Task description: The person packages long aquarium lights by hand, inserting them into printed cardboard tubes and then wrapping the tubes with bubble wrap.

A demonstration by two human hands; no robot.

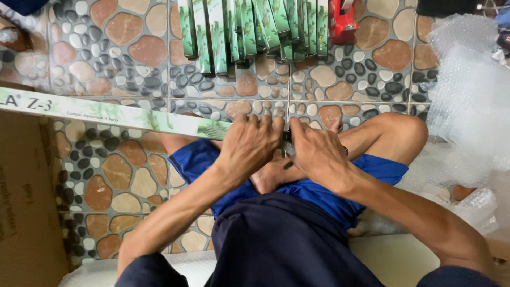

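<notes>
A long, slim green and white carton (111, 113) stretches from the left edge to the middle of the head view, above my crossed legs. My left hand (251, 142) is closed over its right end. My right hand (317, 153) is pressed against that same end from the right, fingers curled; a small dark piece shows between the two hands. Whether the right hand grips that piece or the carton's end is hidden by the fingers.
Several more green cartons (249, 29) lie side by side on the pebble-pattern tile floor (106, 58) ahead. A red tape dispenser (342, 21) sits beside them. Bubble wrap (470, 101) is heaped at right. A brown cardboard box (24, 196) stands at left.
</notes>
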